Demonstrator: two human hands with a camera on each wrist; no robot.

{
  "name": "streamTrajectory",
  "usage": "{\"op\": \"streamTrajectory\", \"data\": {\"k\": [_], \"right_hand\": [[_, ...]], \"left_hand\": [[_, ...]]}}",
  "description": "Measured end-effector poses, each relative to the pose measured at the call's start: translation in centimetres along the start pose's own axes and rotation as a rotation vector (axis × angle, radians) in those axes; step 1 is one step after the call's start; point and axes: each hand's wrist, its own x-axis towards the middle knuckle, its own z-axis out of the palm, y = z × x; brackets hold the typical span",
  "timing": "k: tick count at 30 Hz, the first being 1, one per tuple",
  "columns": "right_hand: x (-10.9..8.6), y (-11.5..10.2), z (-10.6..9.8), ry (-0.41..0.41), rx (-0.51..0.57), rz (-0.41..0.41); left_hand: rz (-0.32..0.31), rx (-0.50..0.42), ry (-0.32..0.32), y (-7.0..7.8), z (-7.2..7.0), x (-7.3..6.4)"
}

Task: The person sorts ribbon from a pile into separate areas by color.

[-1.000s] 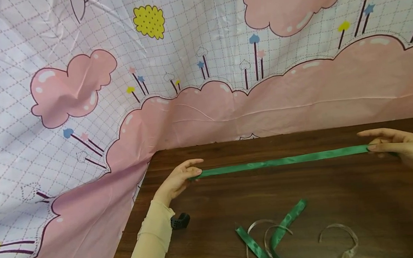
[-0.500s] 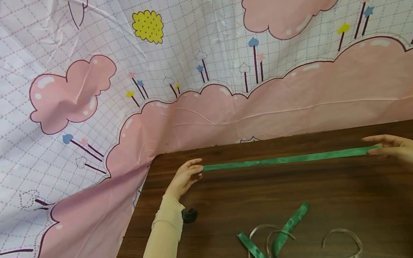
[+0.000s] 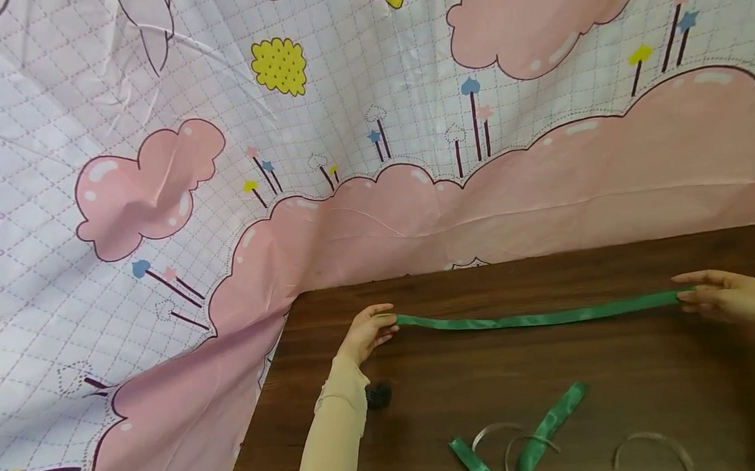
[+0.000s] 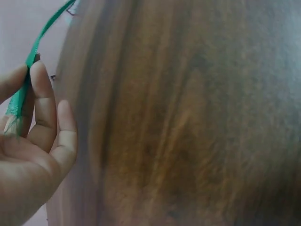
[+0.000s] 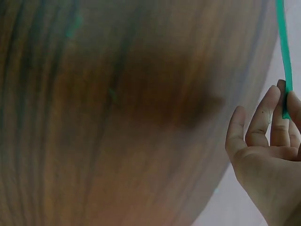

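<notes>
A green satin ribbon [image 3: 524, 320] spans between my two hands above the dark wooden table [image 3: 495, 374], sagging slightly in the middle. My left hand [image 3: 367, 332] pinches its left end between thumb and fingers; in the left wrist view the frayed tip of the ribbon [image 4: 16, 103] lies against the palm. At the other end, my right hand [image 3: 728, 296] pinches the ribbon between thumb and fingers, with the index finger extended. The right wrist view shows the ribbon's short end [image 5: 286, 110] just below the thumb tip.
Another green ribbon [image 3: 552, 429] lies bent on the table near the front, with a thin pale curled ribbon [image 3: 499, 428] across it. A second pale curl [image 3: 653, 437] lies to its right. A patterned pink and white cloth [image 3: 376, 221] hangs behind and left of the table.
The ribbon between my hands goes from taut to slightly sagging. My left hand has shifted right and the right hand's grip has moved to the ribbon's end. The view has tilted up a little.
</notes>
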Motion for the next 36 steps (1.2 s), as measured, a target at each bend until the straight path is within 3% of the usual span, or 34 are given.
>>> {"op": "streamTrajectory", "data": {"k": [6, 10, 16, 21, 24, 27, 32, 36], "right_hand": [[-0.5, 0.7, 0.0, 0.023, -0.021, 0.046], [-1.0, 1.1, -0.1, 0.03, -0.037, 0.087], [-1.5, 0.1, -1.7, 0.052, -0.033, 0.051], [-2.2, -2.3, -1.4, 0.167, 0.051, -0.082], [-2.9, -4.3, -0.3, 0.204, 0.058, -0.215], [-3.9, -6.5, 1.7, 0.239, 0.015, -0.28], [-6.1, -9.9, 5.5, 0.261, -0.097, -0.293], [-7.9, -11.5, 8.2, 0.221, -0.125, -0.334]], "left_hand": [[-0.012, 0.018, -0.042, 0.0, 0.4, 0.1], [-0.033, 0.016, -0.047, -0.7, -0.5, -1.1], [-0.028, 0.066, 0.042, 0.2, -2.6, -2.2], [0.069, 0.048, 0.131, 2.0, -3.4, -3.1], [0.154, 0.019, 0.122, 3.3, -2.6, -4.2], [0.225, 0.016, 0.046, 4.2, -1.1, -6.1], [0.311, 0.024, -0.112, 4.8, 1.8, -9.9], [0.335, 0.031, -0.188, 5.5, 4.0, -12.7]]}}
